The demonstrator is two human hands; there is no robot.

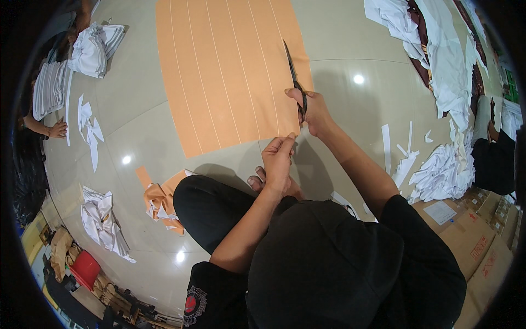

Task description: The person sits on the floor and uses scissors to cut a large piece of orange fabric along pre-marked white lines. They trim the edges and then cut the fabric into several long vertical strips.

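Note:
A large orange sheet of cloth (pixel 219 71) with several thin white lines running lengthwise lies flat on the tiled floor. Black-handled scissors (pixel 293 68) rest over its right part, their blades pointing away from me along the rightmost line. My right hand (pixel 315 112) is closed round the scissors' handles, just past the sheet's right edge. With fingertips pinched together, my left hand (pixel 278 159) grips the sheet's near right corner. The lower blade and whatever cut lies under my right hand cannot be made out.
Crumpled orange scraps (pixel 159 200) lie by my left knee. White cloth stacks (pixel 50 90) stand at the left, near another person's hand (pixel 57 129). White cloth heaps (pixel 446 170) and cardboard boxes (pixel 460 230) are at the right, with white strips (pixel 386 148) on the floor.

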